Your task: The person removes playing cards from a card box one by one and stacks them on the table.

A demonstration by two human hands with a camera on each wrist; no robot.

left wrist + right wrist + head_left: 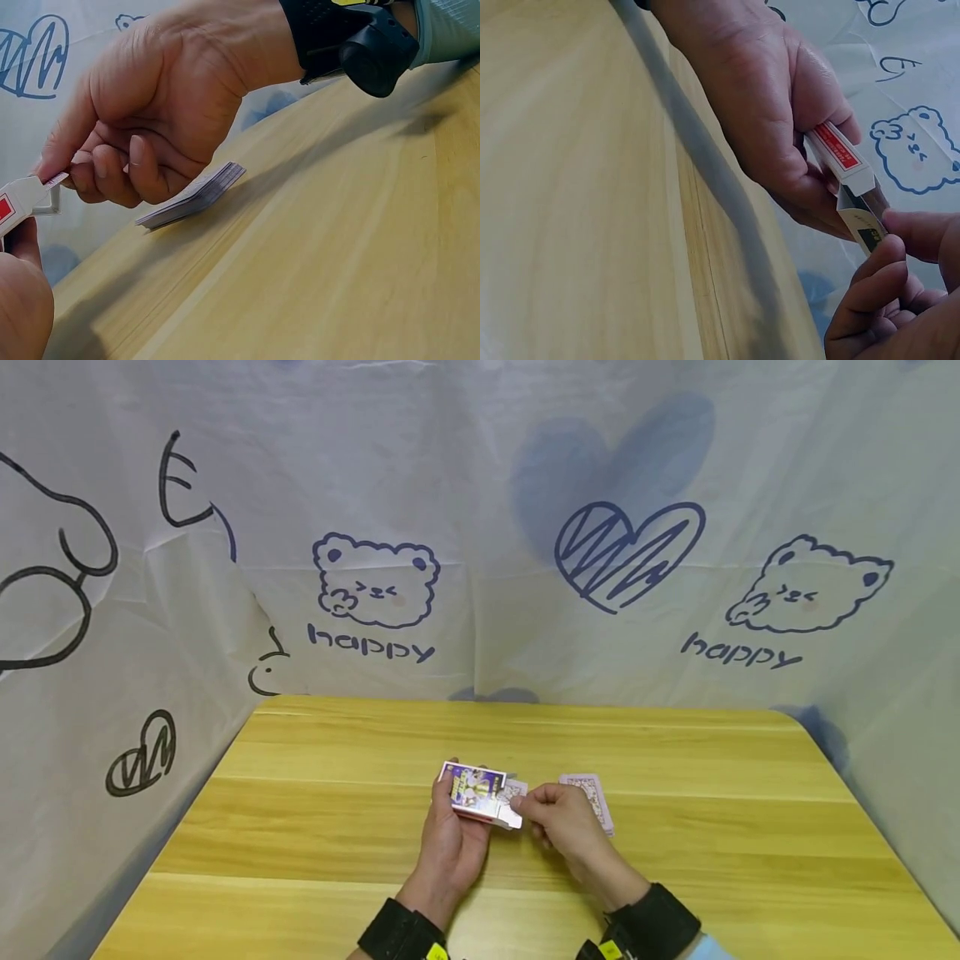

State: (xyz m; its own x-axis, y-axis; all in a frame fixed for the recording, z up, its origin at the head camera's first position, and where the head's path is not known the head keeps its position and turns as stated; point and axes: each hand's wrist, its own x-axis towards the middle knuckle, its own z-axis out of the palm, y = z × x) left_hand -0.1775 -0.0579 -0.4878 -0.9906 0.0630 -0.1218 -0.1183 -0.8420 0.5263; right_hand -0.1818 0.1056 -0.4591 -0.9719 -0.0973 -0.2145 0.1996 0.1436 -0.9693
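Note:
My left hand (452, 850) grips a small printed card box (474, 787) above the table, thumb along one side. The box's end flap stands open toward the right. A playing card (514, 789) with a patterned back sticks partly out of that open end. Its outer edge is pinched between the thumb and index finger of my right hand (572, 827); the other fingers are curled in. In the right wrist view, a red label shows on the side of the box (832, 146). How many cards are pinched, I cannot tell.
A squared stack of playing cards (594, 795) lies face down on the wooden table (337, 843), just behind my right hand. White cloth (480, 468) with drawn bears and hearts hangs along the table's back and sides.

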